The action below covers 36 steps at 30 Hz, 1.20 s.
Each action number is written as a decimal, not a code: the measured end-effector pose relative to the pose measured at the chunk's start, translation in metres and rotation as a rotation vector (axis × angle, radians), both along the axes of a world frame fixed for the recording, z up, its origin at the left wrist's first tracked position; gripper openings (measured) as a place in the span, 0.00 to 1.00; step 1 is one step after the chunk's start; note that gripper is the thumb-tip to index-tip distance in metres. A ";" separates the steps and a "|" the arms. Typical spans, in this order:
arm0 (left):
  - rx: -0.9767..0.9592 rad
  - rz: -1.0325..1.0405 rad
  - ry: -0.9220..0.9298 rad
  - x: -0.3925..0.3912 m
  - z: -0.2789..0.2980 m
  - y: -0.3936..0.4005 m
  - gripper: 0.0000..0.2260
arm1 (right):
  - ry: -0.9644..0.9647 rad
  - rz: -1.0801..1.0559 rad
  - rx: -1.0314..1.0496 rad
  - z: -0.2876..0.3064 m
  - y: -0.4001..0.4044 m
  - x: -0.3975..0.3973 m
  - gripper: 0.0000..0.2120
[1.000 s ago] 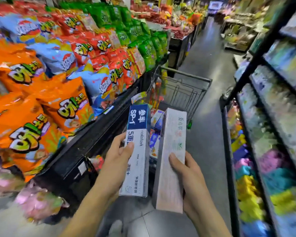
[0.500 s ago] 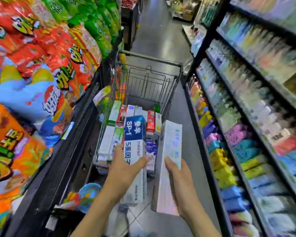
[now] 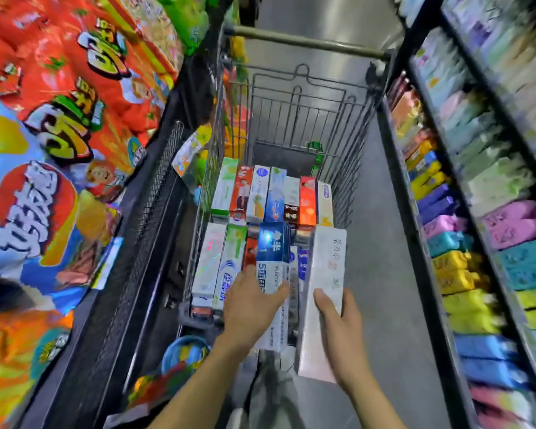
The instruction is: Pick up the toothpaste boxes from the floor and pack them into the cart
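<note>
A person stands in a narrow shop aisle, both hands holding toothpaste boxes above the near end of a wire cart. On the left, a slanted display of snack bags in red, blue and orange fills the frame, edged by a black mesh shelf front. A few more bright packets lie low down beside it, too blurred to make out.

In the middle, the cart points away from the camera along the grey floor, its handle bar across the far end. Its basket already holds packed toothpaste boxes, laid lengthwise in two rows, side by side and touching, in white, green, red, blue and orange.

The left hand grips a blue-and-white toothpaste box, thumb across its face and fingers curled behind it; the box's far end hangs over the near row in the cart. Just beside it, the right hand holds a pale white toothpaste box from the right edge, thumb lying on top and fingers wrapped underneath. This box sits along the cart's right side, its far end over the basket and its near end sticking out towards the person. The two held boxes run almost parallel with a thin gap between them.

On the right, a black shelving unit carries stacked rows of packages in yellow, purple, teal, blue and pale green, blurred by motion.
</note>
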<state>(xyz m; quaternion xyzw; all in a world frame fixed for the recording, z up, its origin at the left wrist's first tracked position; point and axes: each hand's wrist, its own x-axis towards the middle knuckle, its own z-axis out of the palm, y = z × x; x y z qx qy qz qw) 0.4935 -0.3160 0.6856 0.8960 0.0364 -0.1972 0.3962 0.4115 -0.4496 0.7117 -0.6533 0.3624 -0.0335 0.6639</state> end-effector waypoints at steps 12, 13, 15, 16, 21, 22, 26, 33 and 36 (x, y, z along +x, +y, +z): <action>0.274 -0.118 0.082 0.041 -0.096 -0.048 0.43 | 0.218 -0.057 -0.032 -0.123 -0.032 0.060 0.10; 0.303 -0.111 0.075 0.043 -0.102 -0.049 0.40 | 0.218 -0.041 -0.061 -0.128 -0.034 0.063 0.13; 0.346 -0.099 0.064 0.047 -0.113 -0.050 0.38 | 0.222 -0.026 -0.069 -0.136 -0.036 0.069 0.18; 0.365 -0.105 0.064 0.049 -0.117 -0.051 0.37 | 0.231 -0.016 -0.050 -0.140 -0.037 0.072 0.16; 0.517 -0.161 -0.014 0.050 -0.141 -0.057 0.38 | 0.226 0.047 0.029 -0.162 -0.036 0.083 0.12; 0.553 -0.179 -0.037 0.049 -0.145 -0.056 0.37 | 0.222 0.074 0.033 -0.166 -0.035 0.082 0.11; 0.599 -0.289 -0.237 0.043 -0.161 -0.044 0.28 | 0.268 0.146 0.014 -0.172 -0.036 0.080 0.09; 0.589 -0.529 -0.418 0.045 -0.185 -0.015 0.25 | 0.322 0.256 -0.198 -0.187 -0.032 0.098 0.12; 0.565 -0.585 -0.369 0.048 -0.183 -0.009 0.27 | 0.395 0.368 -0.318 -0.194 -0.031 0.103 0.15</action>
